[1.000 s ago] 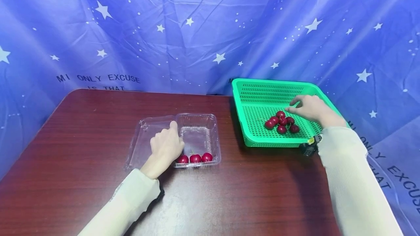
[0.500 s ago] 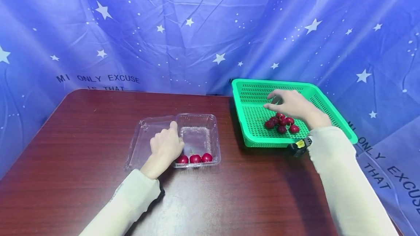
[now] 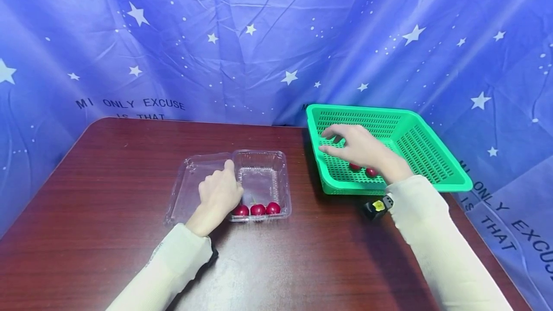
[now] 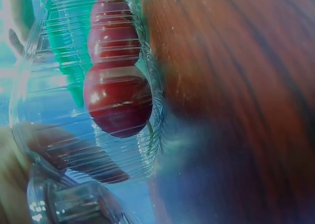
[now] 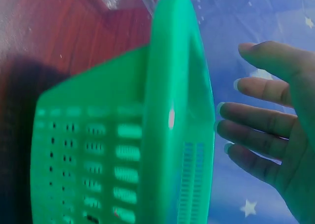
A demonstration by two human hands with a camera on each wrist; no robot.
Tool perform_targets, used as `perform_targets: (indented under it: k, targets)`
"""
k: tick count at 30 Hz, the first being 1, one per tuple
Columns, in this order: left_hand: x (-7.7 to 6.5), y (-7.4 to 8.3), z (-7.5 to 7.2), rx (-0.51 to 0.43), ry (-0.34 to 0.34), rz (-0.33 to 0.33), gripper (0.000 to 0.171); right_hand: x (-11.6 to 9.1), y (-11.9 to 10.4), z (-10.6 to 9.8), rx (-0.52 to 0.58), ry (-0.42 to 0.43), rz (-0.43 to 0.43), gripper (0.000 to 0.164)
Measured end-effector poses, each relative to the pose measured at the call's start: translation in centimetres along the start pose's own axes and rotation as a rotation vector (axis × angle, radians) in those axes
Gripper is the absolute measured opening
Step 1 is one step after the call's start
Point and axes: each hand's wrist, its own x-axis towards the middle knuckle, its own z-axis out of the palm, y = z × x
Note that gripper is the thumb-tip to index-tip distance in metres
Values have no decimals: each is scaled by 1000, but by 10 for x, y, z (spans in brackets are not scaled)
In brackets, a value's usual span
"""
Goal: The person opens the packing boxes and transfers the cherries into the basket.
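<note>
My left hand (image 3: 220,193) grips the inner edge of a clear plastic clamshell box (image 3: 282,181), whose lid (image 3: 190,181) lies folded out to the left. Through the box wall in the left wrist view, a finger (image 4: 74,150) shows near the cherries. Three red cherries (image 3: 258,209) sit in a row along the box's near side. Over the green basket (image 3: 436,157) hovers my right hand (image 3: 358,147), fingers spread and slightly bent, with nothing between them in the right wrist view. Below it two cherries (image 3: 371,172) peek out on the basket floor; the hand hides others.
Box and basket stand on a dark red wooden table (image 3: 108,196), with a strip of tabletop between them. Behind hangs a blue curtain (image 3: 242,61) with white stars. The basket's raised rim (image 5: 170,86) is close to my right hand.
My right hand has moved left across the basket, from its right side to above its left part, now covering most of its cherries. My left hand and the box have stayed put.
</note>
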Motion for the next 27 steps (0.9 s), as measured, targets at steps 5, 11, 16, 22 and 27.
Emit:
perform_targets:
  k: [5,11,16,22,27]
  targets:
    - [0,1,0,-5,4,-1,35,2,-16,5,6,-15,-32,40]
    - [-1,1,1,-8,32,8,33,7,-29,10,-27,-15,-80,39]
    - [-2,2,1,-15,46,1,33,9,-37,16,-62,-40,-123,40]
    - [-2,1,2,-26,49,4,36,12,-46,25,-99,-76,-173,42]
    - [-1,1,2,-28,45,4,36,14,-57,31,-128,-107,-192,43]
